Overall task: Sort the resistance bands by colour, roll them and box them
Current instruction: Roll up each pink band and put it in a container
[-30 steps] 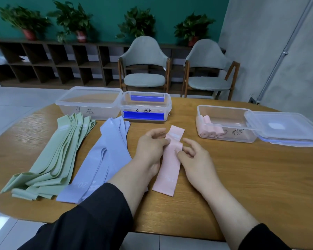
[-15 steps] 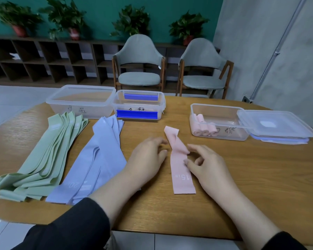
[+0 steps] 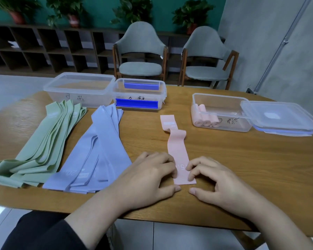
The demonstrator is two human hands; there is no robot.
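A pink band (image 3: 177, 148) lies lengthwise on the wooden table (image 3: 242, 168), its far end folded over in a kink. My left hand (image 3: 148, 175) rests beside its near end, fingertips touching the left edge. My right hand (image 3: 219, 181) has bent fingers with the tips on the right edge. Both thumbs lie on the table just short of the band's near end. Green bands (image 3: 43, 141) and blue bands (image 3: 98, 150) lie in two piles at the left. Rolled pink bands (image 3: 206, 121) sit in an open clear box (image 3: 219, 98).
That box's lid (image 3: 278, 118) leans on its right rim. At the back left stand a lidded clear box (image 3: 79, 87) and a box with blue clips (image 3: 139, 94). Two chairs (image 3: 141, 67) stand behind the table. The table's near edge runs just below my wrists.
The pink band, held up and twisted between both hands before, now lies stretched out on the table. Both hands have slid back to its near end.
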